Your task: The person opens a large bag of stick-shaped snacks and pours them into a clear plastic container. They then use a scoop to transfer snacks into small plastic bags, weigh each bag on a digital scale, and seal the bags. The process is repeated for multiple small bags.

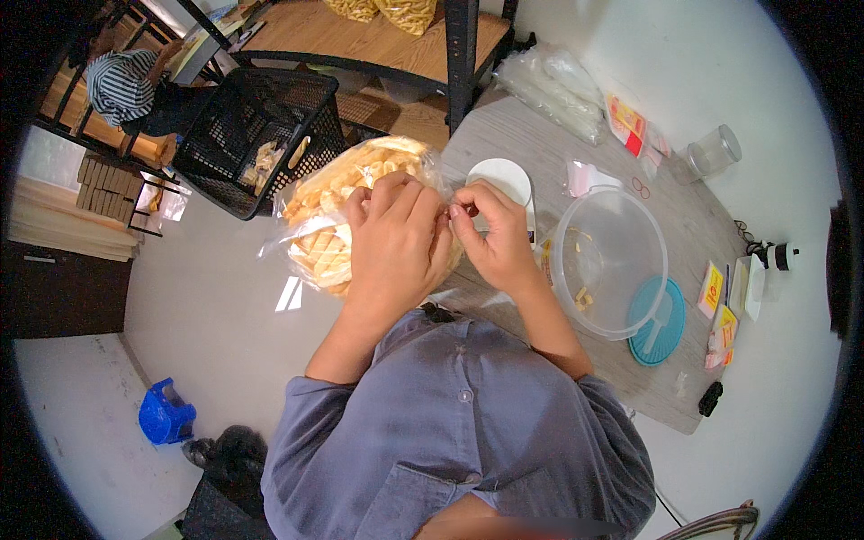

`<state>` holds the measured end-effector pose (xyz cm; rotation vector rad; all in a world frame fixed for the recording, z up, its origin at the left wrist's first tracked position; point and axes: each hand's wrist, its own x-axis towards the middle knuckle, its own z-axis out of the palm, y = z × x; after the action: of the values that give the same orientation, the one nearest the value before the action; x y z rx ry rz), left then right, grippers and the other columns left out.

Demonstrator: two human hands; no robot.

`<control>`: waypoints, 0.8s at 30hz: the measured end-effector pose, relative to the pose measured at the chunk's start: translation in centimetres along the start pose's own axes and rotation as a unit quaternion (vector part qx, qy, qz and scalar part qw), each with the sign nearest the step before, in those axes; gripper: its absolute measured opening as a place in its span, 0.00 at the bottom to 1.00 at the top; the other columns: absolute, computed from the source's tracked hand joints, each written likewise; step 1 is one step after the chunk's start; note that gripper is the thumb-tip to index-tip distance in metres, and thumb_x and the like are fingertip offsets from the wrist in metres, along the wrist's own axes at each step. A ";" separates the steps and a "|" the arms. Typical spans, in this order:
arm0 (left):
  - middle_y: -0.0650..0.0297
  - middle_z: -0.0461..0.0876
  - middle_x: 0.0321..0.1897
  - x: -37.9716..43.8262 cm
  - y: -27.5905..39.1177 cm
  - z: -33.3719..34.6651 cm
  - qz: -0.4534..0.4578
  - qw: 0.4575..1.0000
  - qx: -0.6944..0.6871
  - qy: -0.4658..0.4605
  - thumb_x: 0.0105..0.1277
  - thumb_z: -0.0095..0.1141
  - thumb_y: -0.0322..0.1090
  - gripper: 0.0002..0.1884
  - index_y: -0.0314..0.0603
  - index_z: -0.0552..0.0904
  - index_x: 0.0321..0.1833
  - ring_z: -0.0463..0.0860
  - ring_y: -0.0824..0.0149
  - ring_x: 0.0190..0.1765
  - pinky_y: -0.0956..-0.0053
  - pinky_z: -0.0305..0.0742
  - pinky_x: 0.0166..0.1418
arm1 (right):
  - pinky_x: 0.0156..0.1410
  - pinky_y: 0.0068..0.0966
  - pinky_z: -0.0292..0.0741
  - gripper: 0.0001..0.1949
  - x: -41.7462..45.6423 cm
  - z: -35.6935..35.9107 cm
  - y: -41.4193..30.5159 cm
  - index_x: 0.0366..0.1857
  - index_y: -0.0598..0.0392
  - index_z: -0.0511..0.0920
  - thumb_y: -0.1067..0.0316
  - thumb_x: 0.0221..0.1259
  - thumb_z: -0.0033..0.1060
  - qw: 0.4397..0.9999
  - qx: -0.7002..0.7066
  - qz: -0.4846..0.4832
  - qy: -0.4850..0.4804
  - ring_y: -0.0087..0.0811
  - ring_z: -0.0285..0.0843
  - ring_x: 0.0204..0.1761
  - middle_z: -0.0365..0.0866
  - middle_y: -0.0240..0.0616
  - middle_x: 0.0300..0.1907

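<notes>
A clear plastic bag (317, 236) full of pale yellow snack pieces is before me, left of the table. My left hand (398, 229) lies over the bag's near right side, its fingertips gripping the gathered plastic. My right hand (496, 236) pinches the bag's mouth between thumb and forefinger, close to the left fingertips. What exactly the fingertips hold is partly hidden. Just beyond my right hand stands a white round-topped scale (503, 179). To its right is a translucent plastic tub (607, 263) with a few snack bits at the bottom.
A black plastic crate (270, 94) with snack packs stands beyond the bag, under a shelf (364, 34). On the table (540, 142) are a teal lid (668, 331), a clear jar (712, 152), plastic bags (553, 88) and red rubber bands (641, 187). Another person (128, 88) is at upper left.
</notes>
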<state>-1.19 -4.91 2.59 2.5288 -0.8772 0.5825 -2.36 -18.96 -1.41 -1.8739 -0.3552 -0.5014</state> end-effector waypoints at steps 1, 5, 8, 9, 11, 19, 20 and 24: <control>0.59 0.75 0.34 0.0 0.0 0.0 -0.001 1.000 -0.001 0.000 0.52 0.55 0.34 0.07 0.41 0.74 0.32 0.71 0.57 0.50 0.58 0.57 0.53 | 0.39 0.31 0.70 0.04 0.0 0.0 0.0 0.31 0.62 0.72 0.73 0.55 0.53 1.000 -0.001 -0.003 -0.004 0.44 0.74 0.33 0.74 0.46 0.29; 0.59 0.75 0.33 0.1 -0.1 0.0 -0.004 1.000 -0.013 -0.004 0.52 0.54 0.34 0.08 0.40 0.75 0.32 0.71 0.56 0.50 0.57 0.57 0.53 | 0.38 0.34 0.69 0.07 0.3 0.1 0.2 0.31 0.61 0.72 0.68 0.58 0.52 1.000 -0.005 -0.006 -0.009 0.46 0.73 0.33 0.73 0.46 0.29; 0.59 0.75 0.33 0.2 -0.1 0.0 0.001 1.000 -0.013 0.004 0.51 0.54 0.34 0.08 0.40 0.75 0.33 0.72 0.56 0.49 0.57 0.57 0.52 | 0.38 0.37 0.67 0.09 0.4 0.3 0.4 0.29 0.61 0.71 0.65 0.59 0.51 1.000 -0.018 -0.004 -0.016 0.48 0.71 0.32 0.73 0.46 0.28; 0.59 0.75 0.33 0.3 -0.1 0.0 0.000 1.000 -0.016 0.007 0.51 0.54 0.34 0.08 0.40 0.75 0.32 0.72 0.56 0.49 0.57 0.57 0.52 | 0.38 0.37 0.67 0.09 0.5 0.5 0.5 0.29 0.61 0.71 0.65 0.60 0.51 1.000 -0.016 0.003 -0.015 0.49 0.71 0.31 0.72 0.47 0.27; 0.59 0.76 0.32 0.3 0.0 -0.1 -0.004 1.000 -0.027 0.004 0.51 0.54 0.34 0.08 0.40 0.76 0.32 0.72 0.56 0.49 0.57 0.57 0.52 | 0.37 0.38 0.66 0.10 0.5 0.8 0.6 0.28 0.60 0.70 0.65 0.60 0.50 1.000 -0.015 0.005 -0.011 0.50 0.70 0.31 0.71 0.47 0.27; 0.59 0.77 0.31 0.2 0.0 0.3 -0.021 0.999 -0.023 0.028 0.61 0.51 0.37 0.08 0.40 0.76 0.30 0.72 0.58 0.48 0.60 0.58 0.52 | 0.33 0.38 0.65 0.08 0.0 1.4 1.0 0.26 0.61 0.68 0.68 0.59 0.49 0.998 0.002 -0.061 0.024 0.50 0.67 0.28 0.68 0.48 0.24; 0.59 0.77 0.31 0.2 -0.1 0.3 -0.022 0.999 -0.026 0.027 0.62 0.51 0.37 0.08 0.40 0.77 0.30 0.73 0.58 0.48 0.60 0.58 0.52 | 0.31 0.33 0.63 0.08 -0.2 1.5 1.0 0.25 0.61 0.67 0.69 0.60 0.47 0.998 0.014 -0.057 0.038 0.43 0.65 0.26 0.66 0.44 0.23; 0.58 0.77 0.31 0.1 -0.4 0.0 -0.035 0.997 -0.065 0.017 0.62 0.50 0.35 0.08 0.38 0.76 0.31 0.73 0.56 0.46 0.61 0.59 0.52 | 0.29 0.26 0.62 0.09 -0.7 2.0 1.3 0.23 0.60 0.68 0.69 0.61 0.46 0.993 0.084 -0.012 0.082 0.30 0.62 0.22 0.64 0.38 0.20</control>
<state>-0.86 -4.67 2.52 2.4155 -0.7858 0.5267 -1.95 -17.52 -3.43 -1.6559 -0.3000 -0.6189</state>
